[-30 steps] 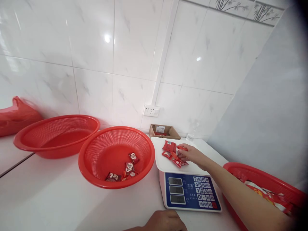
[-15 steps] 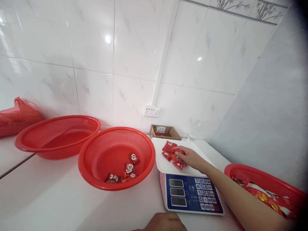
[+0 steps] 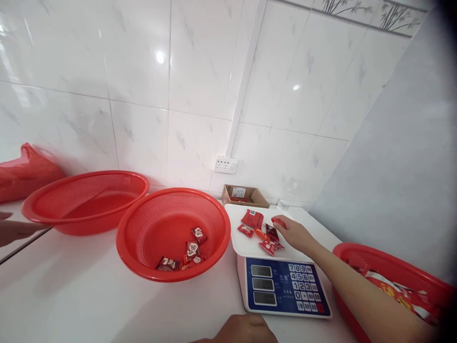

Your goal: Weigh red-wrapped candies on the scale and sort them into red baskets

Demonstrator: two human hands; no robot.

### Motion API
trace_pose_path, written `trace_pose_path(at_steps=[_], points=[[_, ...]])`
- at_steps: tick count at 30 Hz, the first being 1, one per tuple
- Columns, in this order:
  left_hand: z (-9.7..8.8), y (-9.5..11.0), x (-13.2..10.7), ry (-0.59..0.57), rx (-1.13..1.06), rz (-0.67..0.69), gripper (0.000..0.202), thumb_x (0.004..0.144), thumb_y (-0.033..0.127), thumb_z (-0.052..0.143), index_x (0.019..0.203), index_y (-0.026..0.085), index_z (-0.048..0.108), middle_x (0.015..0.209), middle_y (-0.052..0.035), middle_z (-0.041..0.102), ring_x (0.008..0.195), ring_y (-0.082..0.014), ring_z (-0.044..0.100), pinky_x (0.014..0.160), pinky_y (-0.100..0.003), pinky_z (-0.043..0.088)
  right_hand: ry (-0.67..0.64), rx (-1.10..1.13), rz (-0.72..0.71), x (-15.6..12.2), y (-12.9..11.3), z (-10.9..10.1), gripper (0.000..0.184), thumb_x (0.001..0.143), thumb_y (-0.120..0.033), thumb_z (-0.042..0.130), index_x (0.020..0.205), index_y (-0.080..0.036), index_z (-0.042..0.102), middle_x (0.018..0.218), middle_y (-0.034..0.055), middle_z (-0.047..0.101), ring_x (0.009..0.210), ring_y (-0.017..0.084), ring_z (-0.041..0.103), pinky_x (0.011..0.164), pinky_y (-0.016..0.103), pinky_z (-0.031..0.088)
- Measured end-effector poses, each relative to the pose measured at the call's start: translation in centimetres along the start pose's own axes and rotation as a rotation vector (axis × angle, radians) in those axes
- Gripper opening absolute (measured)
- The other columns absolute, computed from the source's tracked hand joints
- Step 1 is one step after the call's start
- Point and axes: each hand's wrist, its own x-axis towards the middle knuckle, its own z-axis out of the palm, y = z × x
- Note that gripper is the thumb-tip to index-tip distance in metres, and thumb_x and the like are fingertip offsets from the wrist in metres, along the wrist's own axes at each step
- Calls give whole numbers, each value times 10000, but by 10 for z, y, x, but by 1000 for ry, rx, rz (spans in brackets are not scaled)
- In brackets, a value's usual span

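Note:
My right hand reaches over the white pan of an electronic scale with a blue keypad. Its fingertips pinch a small red candy just above the pan. Several red-wrapped candies lie loose on the pan, left of the hand. My left hand rests on the counter at the bottom edge, in front of the scale; only its back shows. A red mesh basket left of the scale holds several wrapped candies.
A second red basket sits further left. A third basket with packets stands under my right forearm. An open cardboard box sits behind the scale, below a wall socket. A red plastic bag and another person's hand show at the left edge.
My right hand has come off the candy pile and shifted slightly right, with one candy pinched. The candies on the pan lie more spread out. Another person's hand has appeared at the left edge.

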Motion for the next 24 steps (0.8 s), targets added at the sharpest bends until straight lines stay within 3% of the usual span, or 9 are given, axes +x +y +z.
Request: trace_pose_path(at_steps=[6, 12, 17, 20, 22, 24], points=[[-1, 1, 0, -9, -2, -20, 169, 796, 184, 615, 952, 193, 679, 916, -38, 670, 766, -114, 640, 692, -128, 485, -17, -147, 43, 0, 8, 3, 352, 846, -171, 359, 1135, -196, 558, 1178, 70, 629, 1059, 218, 579, 867, 315, 430], [3, -5, -1, -15, 14, -15, 188, 791, 182, 627, 971, 212, 674, 918, -20, 666, 774, -106, 636, 703, -123, 481, -45, -185, 85, 0, 9, 5, 342, 831, -162, 362, 1092, -166, 584, 1086, 125, 663, 986, 270, 612, 809, 374, 458], [-6, 8, 1, -30, 18, -10, 162, 819, 202, 583, 948, 224, 680, 897, -18, 666, 767, -106, 633, 673, -130, 487, -60, -90, 25, 0, 3, 8, 293, 836, -194, 373, 1050, -222, 571, 1038, 27, 688, 940, 167, 633, 786, 254, 478], [-40, 24, -16, 73, 86, -36, 152, 849, 301, 536, 913, 323, 673, 857, 11, 660, 841, -117, 627, 638, -157, 492, -40, -77, -3, -2, 4, 1, 284, 839, -233, 370, 1047, -226, 563, 1077, 35, 676, 975, 180, 623, 819, 272, 471], [-82, 31, -41, 128, 110, -52, 210, 882, 328, 462, 920, 318, 668, 846, -2, 658, 865, -104, 616, 647, -168, 479, -3, -91, 6, -8, 10, -12, 300, 842, -266, 360, 1070, -218, 549, 1120, 64, 658, 1021, 218, 604, 854, 322, 458], [-138, 32, -78, 178, 126, -68, 321, 915, 327, 344, 911, 290, 663, 800, -8, 648, 844, -75, 608, 650, -160, 458, 44, -110, 38, -20, 24, -29, 319, 839, -304, 356, 1087, -227, 541, 1120, 70, 658, 1015, 244, 607, 846, 352, 463]])
